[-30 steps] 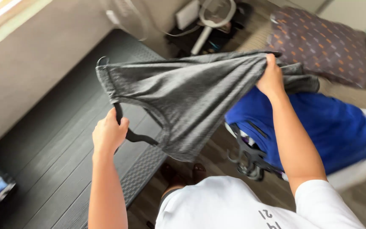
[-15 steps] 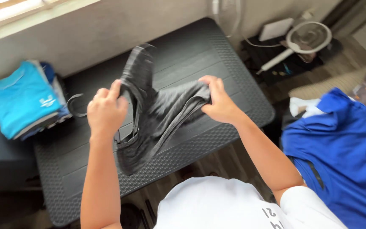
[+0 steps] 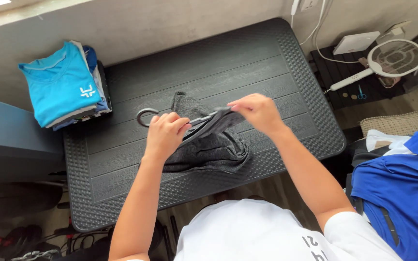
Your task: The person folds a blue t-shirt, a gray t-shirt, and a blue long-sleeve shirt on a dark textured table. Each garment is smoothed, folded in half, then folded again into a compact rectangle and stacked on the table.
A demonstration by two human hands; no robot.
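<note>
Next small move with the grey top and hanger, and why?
Probably slide the black hanger out. The left hand grips it near its hook, the right hand pinches the grey top, which is bunched on the black table.

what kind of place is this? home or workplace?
Most likely a home, a laundry-folding corner. A stack of folded shirts, bright blue one on top, sits on the black textured plastic table; both hands work a grey knit garment on a black hanger; a white racket-shaped bug zapper lies on the floor.
</note>
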